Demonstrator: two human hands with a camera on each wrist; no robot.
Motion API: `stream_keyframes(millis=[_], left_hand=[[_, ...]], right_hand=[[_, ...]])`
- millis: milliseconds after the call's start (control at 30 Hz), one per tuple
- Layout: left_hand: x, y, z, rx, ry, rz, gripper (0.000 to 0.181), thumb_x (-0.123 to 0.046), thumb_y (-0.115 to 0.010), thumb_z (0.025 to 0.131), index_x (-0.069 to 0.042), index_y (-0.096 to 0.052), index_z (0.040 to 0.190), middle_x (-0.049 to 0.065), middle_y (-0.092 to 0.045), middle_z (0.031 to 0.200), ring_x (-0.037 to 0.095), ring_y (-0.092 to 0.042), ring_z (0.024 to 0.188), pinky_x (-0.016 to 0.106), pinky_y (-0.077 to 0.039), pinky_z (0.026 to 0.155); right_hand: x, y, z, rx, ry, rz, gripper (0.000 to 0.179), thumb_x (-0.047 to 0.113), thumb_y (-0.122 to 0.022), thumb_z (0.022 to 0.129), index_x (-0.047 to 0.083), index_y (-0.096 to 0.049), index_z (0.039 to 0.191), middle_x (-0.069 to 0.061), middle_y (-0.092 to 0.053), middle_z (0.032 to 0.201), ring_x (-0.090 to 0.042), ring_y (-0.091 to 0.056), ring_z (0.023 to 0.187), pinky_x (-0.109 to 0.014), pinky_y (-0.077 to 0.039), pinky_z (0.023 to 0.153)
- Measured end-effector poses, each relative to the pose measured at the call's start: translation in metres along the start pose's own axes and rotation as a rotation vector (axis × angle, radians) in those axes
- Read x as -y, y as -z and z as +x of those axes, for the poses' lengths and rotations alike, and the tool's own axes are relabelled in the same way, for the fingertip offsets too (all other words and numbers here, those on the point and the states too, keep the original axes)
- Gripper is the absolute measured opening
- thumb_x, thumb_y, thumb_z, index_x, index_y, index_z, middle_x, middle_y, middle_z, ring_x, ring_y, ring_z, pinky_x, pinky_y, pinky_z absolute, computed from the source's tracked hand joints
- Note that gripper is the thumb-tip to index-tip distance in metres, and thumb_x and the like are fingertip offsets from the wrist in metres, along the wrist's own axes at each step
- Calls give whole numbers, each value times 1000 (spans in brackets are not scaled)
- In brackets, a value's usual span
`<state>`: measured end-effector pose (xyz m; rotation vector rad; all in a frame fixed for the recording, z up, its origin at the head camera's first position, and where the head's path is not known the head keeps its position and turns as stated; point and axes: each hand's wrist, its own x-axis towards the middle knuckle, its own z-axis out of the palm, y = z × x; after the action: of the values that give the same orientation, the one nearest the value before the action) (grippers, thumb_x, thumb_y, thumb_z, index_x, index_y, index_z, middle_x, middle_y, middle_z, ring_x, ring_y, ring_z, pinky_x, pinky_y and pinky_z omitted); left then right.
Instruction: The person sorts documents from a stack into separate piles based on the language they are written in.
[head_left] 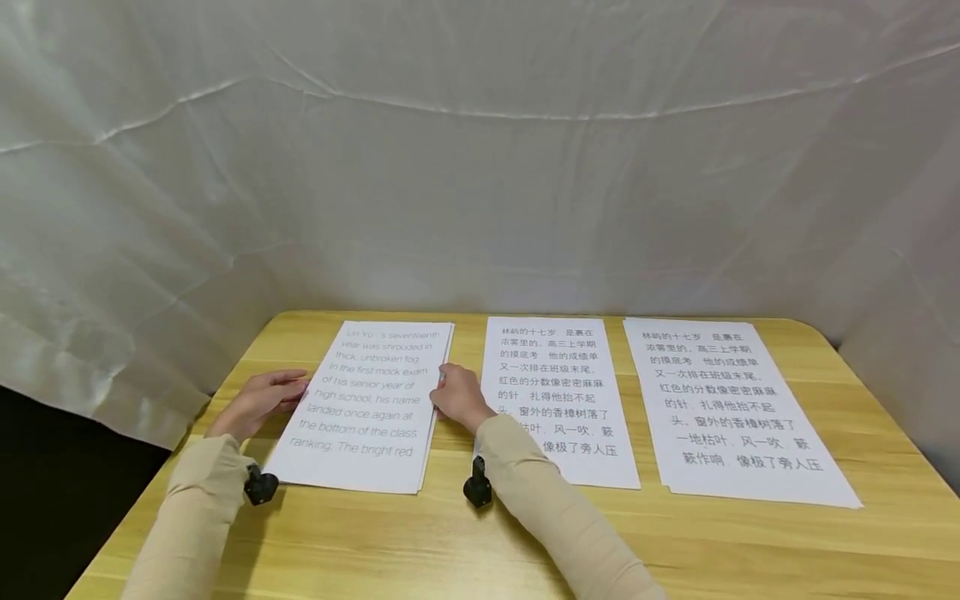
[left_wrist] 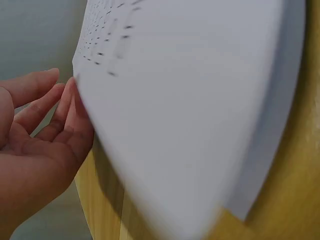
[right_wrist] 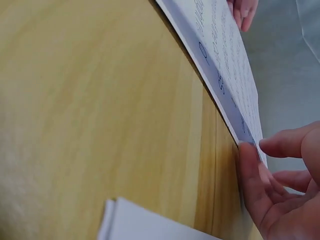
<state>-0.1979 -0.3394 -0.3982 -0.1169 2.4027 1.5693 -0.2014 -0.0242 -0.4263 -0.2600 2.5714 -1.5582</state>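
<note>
A stack of printed sheets [head_left: 352, 471] with English text lies at the left of the table, its lower sheet showing a little along the right side. My left hand [head_left: 258, 402] is at the stack's left edge. In the left wrist view its fingertips touch the paper edge, while the thumb stands apart from the sheets. On the opposite side, my right hand [head_left: 459, 396] pinches the right edge between thumb and index finger, as the right wrist view shows. The page [left_wrist: 165, 110] looks slightly bowed in the left wrist view.
Two more piles of sheets with Chinese text lie to the right, a middle pile [head_left: 555, 400] partly under my right forearm and a right pile [head_left: 742, 417]. They rest on a wooden table [head_left: 420, 542]. A pale curtain [head_left: 480, 200] hangs behind the table.
</note>
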Motion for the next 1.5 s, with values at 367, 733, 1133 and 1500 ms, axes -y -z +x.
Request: stream_keyframes(millis=[367, 733, 1133, 1500], left_hand=[[3, 12, -9, 28, 11, 58, 59, -18, -47, 103, 15, -22, 145, 32, -30, 147, 0, -55, 102, 21, -49, 86], [-32, -17, -3, -75, 24, 269, 53, -21, -41, 104, 13, -30, 144, 32, -34, 143, 42, -42, 122, 48, -41, 99], [-96, -121, -5, 31, -275, 201, 42, -9, -49, 100, 6, -46, 139, 25, -51, 135, 37, -49, 122, 44, -44, 100], [-93, -181, 22, 100, -237, -140, 40, -7, -51, 99, 7, -47, 136, 24, -52, 134, 38, -51, 118, 44, -47, 96]], right_hand=[[-1, 5, -1, 42, 85, -102, 16, -5, -59, 84, -11, -61, 99, 0, -49, 56, -10, -50, 45, -22, -36, 54], [-2, 27, 2, 115, 44, -54, 47, 5, -64, 89, -6, -53, 133, -7, -62, 93, -14, -61, 67, -23, -49, 66], [-14, 95, -7, 23, -38, 316, 48, 2, -61, 92, -7, -47, 137, -18, -62, 108, -34, -65, 95, -36, -56, 79], [-51, 153, -32, -108, -31, 82, 47, 11, -54, 97, -3, -45, 141, -22, -61, 115, -32, -66, 96, -38, -56, 79]])
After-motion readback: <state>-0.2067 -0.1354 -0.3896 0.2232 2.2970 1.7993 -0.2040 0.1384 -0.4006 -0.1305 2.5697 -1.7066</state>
